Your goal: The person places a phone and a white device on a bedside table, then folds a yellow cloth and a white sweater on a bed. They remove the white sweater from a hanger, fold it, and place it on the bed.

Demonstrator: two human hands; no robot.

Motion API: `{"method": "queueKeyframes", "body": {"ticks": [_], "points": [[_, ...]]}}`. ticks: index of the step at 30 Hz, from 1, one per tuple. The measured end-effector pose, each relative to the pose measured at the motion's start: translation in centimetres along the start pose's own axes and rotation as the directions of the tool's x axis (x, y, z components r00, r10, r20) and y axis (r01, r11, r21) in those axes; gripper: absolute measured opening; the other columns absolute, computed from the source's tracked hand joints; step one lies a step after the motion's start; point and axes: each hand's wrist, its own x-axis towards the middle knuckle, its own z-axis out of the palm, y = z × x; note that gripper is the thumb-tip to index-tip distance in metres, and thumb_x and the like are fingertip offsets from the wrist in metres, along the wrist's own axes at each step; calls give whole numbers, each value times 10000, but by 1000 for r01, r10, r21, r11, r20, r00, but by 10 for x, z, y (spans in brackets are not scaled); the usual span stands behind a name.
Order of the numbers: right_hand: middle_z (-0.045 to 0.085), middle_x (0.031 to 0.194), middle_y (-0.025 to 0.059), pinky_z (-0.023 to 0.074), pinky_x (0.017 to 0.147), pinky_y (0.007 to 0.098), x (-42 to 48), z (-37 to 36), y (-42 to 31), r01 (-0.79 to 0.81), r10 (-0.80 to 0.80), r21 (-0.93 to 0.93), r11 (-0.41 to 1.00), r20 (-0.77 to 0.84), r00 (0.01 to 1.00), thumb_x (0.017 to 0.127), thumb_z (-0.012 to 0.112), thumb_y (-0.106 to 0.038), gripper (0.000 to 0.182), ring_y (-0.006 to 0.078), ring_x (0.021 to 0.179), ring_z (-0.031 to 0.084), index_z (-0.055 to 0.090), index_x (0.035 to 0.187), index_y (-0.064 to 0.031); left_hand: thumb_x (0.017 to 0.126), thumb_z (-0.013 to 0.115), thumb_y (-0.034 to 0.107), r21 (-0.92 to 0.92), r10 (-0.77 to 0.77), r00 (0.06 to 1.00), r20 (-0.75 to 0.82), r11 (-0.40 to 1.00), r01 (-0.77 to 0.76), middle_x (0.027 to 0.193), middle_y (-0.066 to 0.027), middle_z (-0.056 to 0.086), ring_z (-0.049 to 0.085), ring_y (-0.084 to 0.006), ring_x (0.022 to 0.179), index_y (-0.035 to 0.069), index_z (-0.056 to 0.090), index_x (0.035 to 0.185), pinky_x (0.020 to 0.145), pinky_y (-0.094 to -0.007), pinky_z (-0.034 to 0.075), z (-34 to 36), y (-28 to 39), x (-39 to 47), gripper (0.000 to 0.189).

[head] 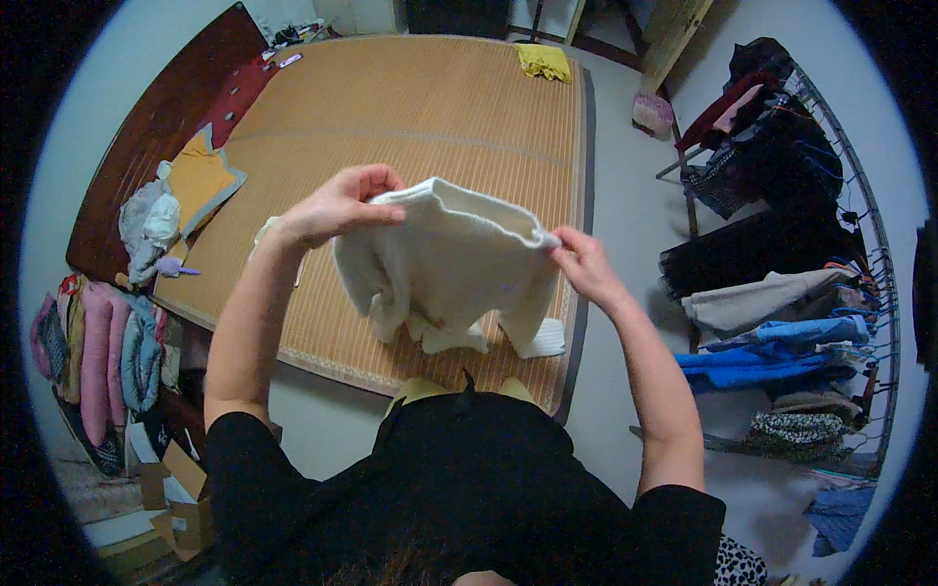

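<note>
A cream knitted sweater [469,256] hangs stretched between my two hands over a bed covered with a woven bamboo mat [410,95]. My left hand [348,201] pinches its upper edge at the left, thumb in front. With thumb and fingers, my right hand [582,260] grips the upper right corner. The wide opening along the top gapes between them. Below, the sweater's sleeves and a ribbed end droop near the mat's front edge. Part of the garment's far side is hidden.
Clothes on hangers [777,293] fill a rack along the right wall. A yellow cloth [544,62] lies at the bed's far right corner. At the left are a yellow-orange cloth with grey edging [198,172], rolled bedding [99,359] and an opened cardboard box [179,505].
</note>
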Motion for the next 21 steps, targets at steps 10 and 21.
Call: {"method": "queueKeyframes", "body": {"ticks": [10, 21], "points": [[635, 976, 104, 509, 761, 372, 25, -74, -134, 450, -522, -269, 852, -504, 688, 875, 601, -100, 206, 294, 860, 645, 592, 1079, -84, 751, 692, 40, 743, 614, 688, -387, 650, -161, 881, -71, 673, 625, -147, 814, 2, 646, 1003, 734, -306, 503, -11, 89, -57, 259], [668, 944, 168, 508, 789, 368, 30, -115, -84, 132, -222, -202, 970, -528, 820, 745, 502, 65, 349, 319, 884, 662, 643, 1037, -67, 721, 714, 72, 605, 454, 718, -528, 794, -56, 752, -38, 652, 609, -127, 736, 9, 673, 889, 686, -300, 490, -34, 33, -39, 185]]}}
